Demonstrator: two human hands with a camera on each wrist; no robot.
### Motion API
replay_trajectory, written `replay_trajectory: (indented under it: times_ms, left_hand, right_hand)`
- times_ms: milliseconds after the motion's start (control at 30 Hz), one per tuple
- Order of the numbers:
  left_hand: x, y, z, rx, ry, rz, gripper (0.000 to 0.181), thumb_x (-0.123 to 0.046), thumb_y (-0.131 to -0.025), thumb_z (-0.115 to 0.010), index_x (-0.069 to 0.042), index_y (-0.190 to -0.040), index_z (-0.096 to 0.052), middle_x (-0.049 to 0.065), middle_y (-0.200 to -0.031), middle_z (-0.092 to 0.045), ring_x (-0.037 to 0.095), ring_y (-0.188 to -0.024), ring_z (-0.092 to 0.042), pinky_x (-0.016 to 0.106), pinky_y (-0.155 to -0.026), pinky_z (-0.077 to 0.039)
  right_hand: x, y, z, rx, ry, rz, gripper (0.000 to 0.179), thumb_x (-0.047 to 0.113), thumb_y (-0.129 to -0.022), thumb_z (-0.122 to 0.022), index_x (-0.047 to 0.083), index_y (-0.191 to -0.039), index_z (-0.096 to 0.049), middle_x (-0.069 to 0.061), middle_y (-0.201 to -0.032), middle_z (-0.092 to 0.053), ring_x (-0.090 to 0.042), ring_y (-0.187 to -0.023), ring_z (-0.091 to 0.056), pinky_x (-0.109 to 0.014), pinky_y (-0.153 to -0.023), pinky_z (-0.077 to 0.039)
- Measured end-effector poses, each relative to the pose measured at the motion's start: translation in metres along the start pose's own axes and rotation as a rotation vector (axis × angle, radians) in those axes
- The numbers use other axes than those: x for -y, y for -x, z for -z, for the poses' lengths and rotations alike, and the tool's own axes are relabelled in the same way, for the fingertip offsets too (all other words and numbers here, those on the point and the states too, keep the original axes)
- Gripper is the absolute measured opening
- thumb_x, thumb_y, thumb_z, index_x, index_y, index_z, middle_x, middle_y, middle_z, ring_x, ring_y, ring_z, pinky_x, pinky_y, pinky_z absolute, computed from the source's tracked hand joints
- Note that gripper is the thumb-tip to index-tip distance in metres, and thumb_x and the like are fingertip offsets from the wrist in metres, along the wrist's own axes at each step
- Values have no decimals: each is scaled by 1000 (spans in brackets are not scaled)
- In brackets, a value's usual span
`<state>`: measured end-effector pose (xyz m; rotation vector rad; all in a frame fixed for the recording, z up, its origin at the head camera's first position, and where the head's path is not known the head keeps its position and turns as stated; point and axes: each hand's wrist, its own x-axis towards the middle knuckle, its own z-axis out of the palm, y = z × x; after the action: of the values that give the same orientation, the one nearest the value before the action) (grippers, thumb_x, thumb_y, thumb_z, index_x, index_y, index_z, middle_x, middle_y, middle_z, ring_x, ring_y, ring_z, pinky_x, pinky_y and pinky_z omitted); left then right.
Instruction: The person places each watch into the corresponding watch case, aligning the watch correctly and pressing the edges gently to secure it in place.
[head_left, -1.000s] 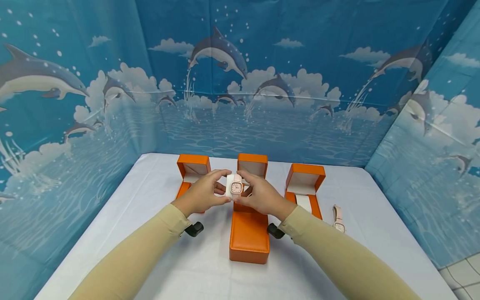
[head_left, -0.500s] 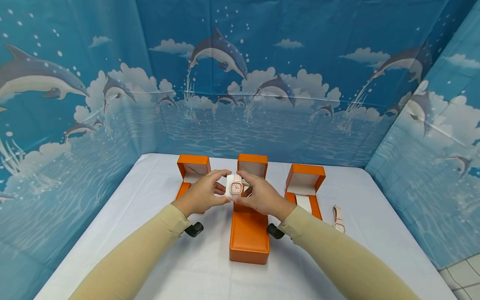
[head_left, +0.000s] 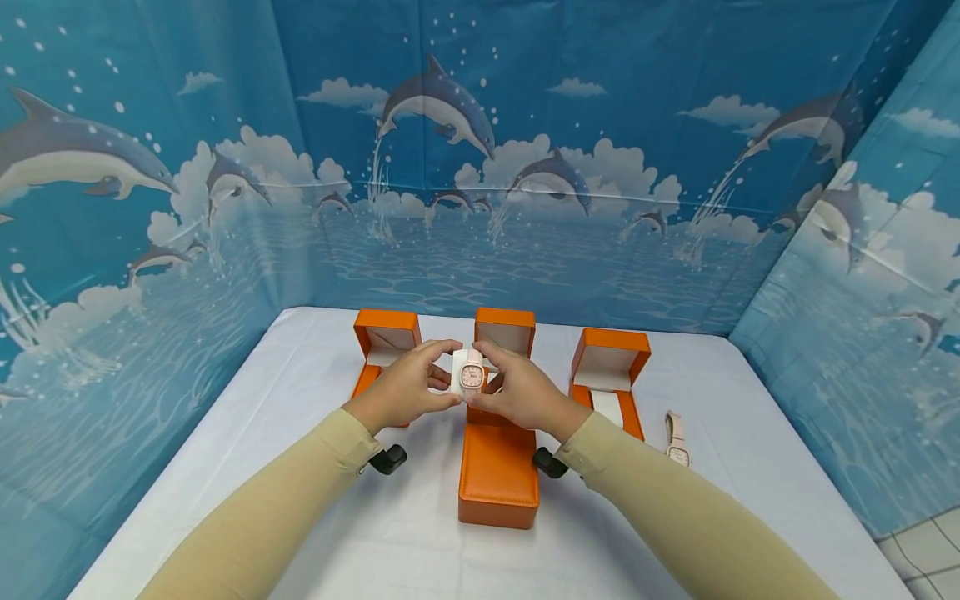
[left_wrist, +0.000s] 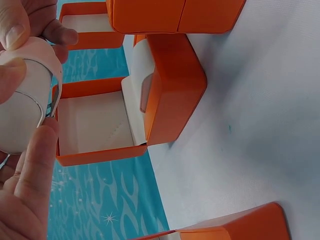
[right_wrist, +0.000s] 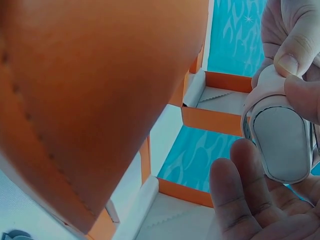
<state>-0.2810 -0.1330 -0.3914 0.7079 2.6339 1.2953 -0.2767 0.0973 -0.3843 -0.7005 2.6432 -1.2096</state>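
A pink-strapped watch [head_left: 472, 377] with a squarish face wraps around a white watch cushion [head_left: 457, 379], held above the boxes at the middle of the table. My left hand [head_left: 408, 383] grips the cushion's left side between thumb and fingers. From the right, my right hand [head_left: 525, 392] pinches the watch and cushion, its thumb low and forefinger on top. In the left wrist view the strap [left_wrist: 40, 50] loops round the cushion's end. The cushion's flat oval end [right_wrist: 281, 142] shows in the right wrist view, fingers of both hands around it.
Open orange watch boxes stand left [head_left: 387, 321], middle [head_left: 506, 318] and right [head_left: 613, 354]; the right one holds a white cushion [head_left: 607, 406]. A closed orange box [head_left: 498, 471] lies in front. Another pink watch [head_left: 677, 437] rests at right on the white tablecloth [head_left: 390, 533].
The watch face has shifted very slightly left on the cushion between the hands. Both hands and arms stay almost where they were, and the boxes have not moved.
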Motion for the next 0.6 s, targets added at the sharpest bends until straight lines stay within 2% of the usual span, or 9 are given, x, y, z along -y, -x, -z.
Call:
replay_trajectory:
  times_ms: [267,600]
  left_hand:
    - [1,-1,0,7,18,9,83,-14,-89,-86,-17,-160,-43,7,-155,-51,18,-111,-72,40,-96,-62]
    - [0,-1,0,5,12,7,84,-14,-89,-86,-16,-160,-42,8,-155,-50,18,-112,-72,42,-97,-62]
  right_hand:
    - [1,0,0,0,20,16,80,25,-94,-82,17,-161,-41,-7,-135,-65,-16,-95,-72,-30,-80,-64]
    - [2,-1,0,0,18,6,83,29,-94,-82,17,-163,-38,-6,-135,-64,-16,-90,-69,-29,-76,-62]
